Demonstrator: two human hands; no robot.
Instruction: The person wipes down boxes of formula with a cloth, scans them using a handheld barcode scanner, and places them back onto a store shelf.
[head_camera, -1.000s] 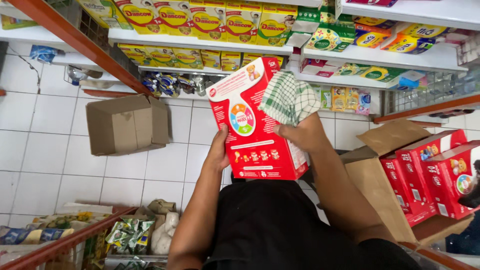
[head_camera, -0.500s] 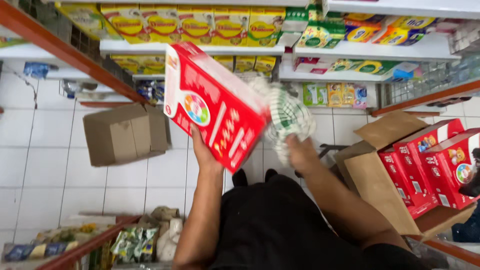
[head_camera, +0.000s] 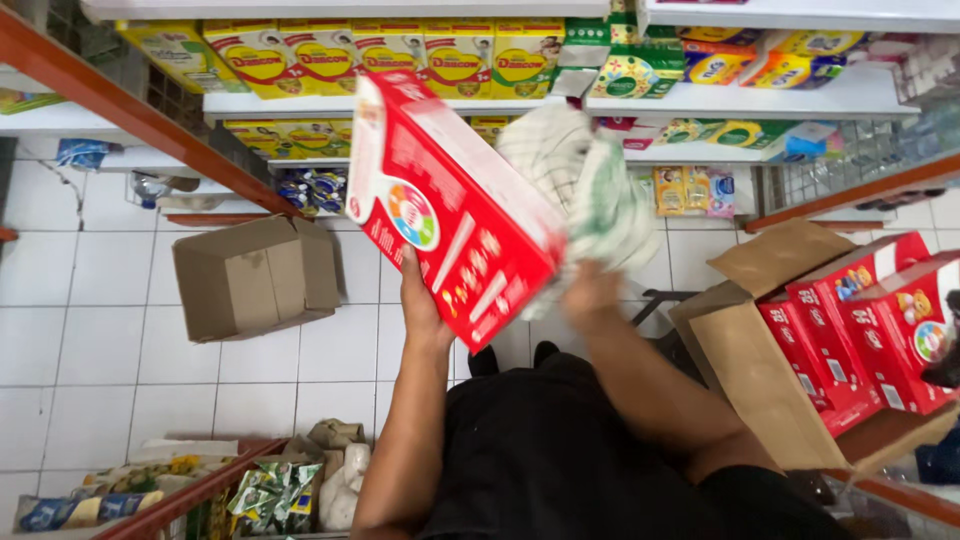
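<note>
My left hand (head_camera: 420, 300) holds a large red carton (head_camera: 450, 205) from below, tilted so its top leans left toward the shelves. My right hand (head_camera: 590, 290) grips a white-and-green checked cloth (head_camera: 585, 185), blurred with motion, against the carton's right side. Both hands are raised in front of my black-clothed lap.
An open cardboard box (head_camera: 755, 350) at the right holds several more red cartons (head_camera: 860, 330). An empty cardboard box (head_camera: 255, 275) lies on the white tiled floor at left. Shelves (head_camera: 400, 105) with yellow and green packages run across the top. Snack packets (head_camera: 270, 490) sit on a lower rack.
The red carton has tipped from facing me to leaning left. My right hand has moved the cloth from the carton's top down along its right side.
</note>
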